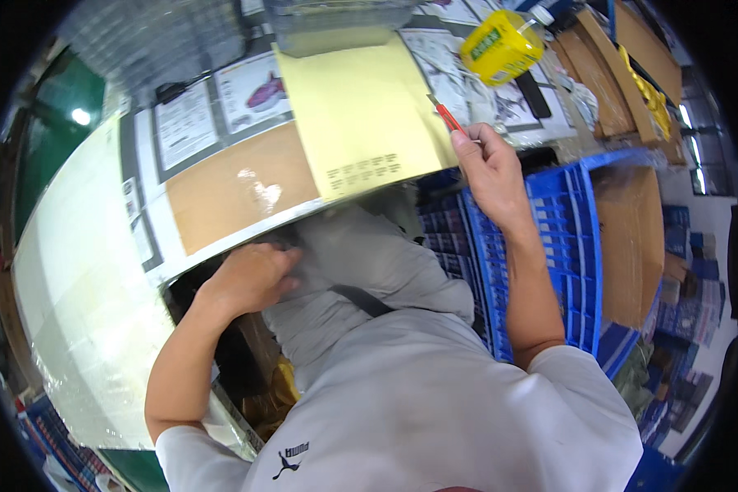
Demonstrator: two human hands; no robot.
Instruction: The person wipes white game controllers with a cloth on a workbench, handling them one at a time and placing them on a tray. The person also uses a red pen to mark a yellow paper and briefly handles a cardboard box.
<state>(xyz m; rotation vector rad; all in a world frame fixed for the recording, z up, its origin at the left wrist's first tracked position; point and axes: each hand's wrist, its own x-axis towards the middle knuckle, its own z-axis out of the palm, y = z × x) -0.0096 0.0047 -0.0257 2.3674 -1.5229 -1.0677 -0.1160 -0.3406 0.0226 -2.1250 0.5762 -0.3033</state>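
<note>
Slim red-handled cutter [447,116] is pinched between thumb and fingers of right hand [494,174], near right edge of flat yellow paper sheet [361,107]. Left hand [256,276] loosely curled beside grey cloth trousers [369,258]; whether anything is gripped cannot be told.

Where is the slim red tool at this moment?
In the head view, the slim red tool is right of upper centre, held in the person's bare right hand, near the right edge of the pale yellow rectangular sheet.
</note>
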